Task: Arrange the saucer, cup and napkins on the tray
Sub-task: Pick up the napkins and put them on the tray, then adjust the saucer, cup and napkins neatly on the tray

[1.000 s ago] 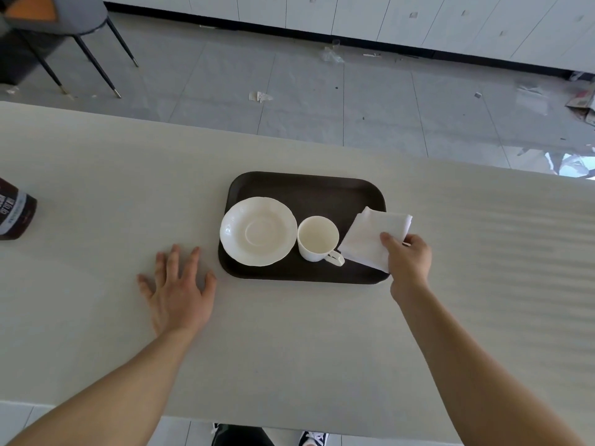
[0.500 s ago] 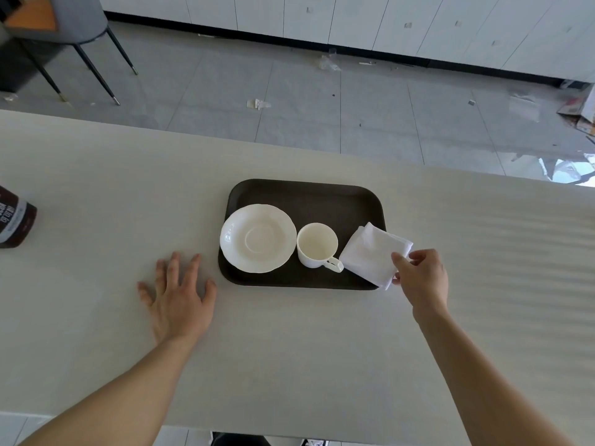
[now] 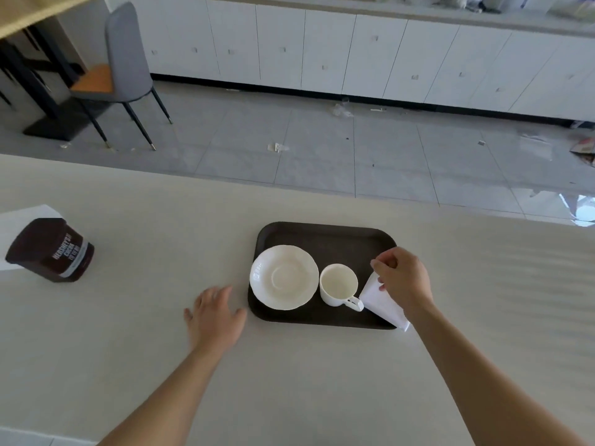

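A dark brown tray point(image 3: 325, 235) lies on the pale table. On its left part sits a white saucer point(image 3: 284, 277), and a white cup point(image 3: 338, 284) stands right of it with its handle toward me. A white napkin point(image 3: 381, 304) lies on the tray's right end, its near corner hanging over the tray's edge. My right hand point(image 3: 402, 278) is over the napkin with fingertips pinched on its upper part. My left hand point(image 3: 215, 315) rests flat on the table just left of the tray, fingers apart.
A dark cocoa tub point(image 3: 51, 251) stands on a white sheet at the table's left. Beyond the table's far edge are a tiled floor with scraps, a grey chair point(image 3: 119, 66) and white cabinets.
My right hand has moved from the napkin's near right corner up over its top, covering more of it. The view has lifted, showing more of the room. The left hand stays put.
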{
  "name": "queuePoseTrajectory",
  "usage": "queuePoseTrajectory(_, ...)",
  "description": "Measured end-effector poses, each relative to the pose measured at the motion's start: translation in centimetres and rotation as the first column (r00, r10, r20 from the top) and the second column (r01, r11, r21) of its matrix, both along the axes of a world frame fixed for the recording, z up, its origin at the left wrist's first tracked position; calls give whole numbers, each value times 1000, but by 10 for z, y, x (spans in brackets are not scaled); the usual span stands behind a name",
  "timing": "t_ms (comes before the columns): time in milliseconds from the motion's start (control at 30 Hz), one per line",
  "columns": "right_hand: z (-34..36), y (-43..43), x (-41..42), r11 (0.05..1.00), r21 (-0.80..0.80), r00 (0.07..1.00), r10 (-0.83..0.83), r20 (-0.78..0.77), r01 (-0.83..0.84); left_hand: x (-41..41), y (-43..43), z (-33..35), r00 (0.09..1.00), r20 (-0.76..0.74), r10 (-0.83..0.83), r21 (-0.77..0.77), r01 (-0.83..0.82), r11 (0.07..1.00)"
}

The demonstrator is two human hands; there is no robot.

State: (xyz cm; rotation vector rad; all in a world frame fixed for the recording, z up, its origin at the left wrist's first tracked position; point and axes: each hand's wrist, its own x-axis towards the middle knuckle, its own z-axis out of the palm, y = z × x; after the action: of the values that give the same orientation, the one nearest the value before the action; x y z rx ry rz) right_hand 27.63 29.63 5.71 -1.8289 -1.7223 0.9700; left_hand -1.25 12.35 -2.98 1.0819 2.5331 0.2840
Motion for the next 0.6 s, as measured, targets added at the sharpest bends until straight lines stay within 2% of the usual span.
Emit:
queuePoseTrajectory(267, 15, 24, -55, 975, 5, 970, 219, 107, -221, 18, 39, 34, 977, 201, -66, 249, 14, 968)
queuePoseTrajectory(467, 0, 35, -87, 923, -45, 882, 379, 280, -382, 13, 50, 31, 976, 209, -54, 243, 1, 970)
queuePoseTrajectory(600, -13, 40, -105, 887, -179, 811, 461, 360, -425, 13, 40, 17, 964, 262, -39, 238, -26, 971)
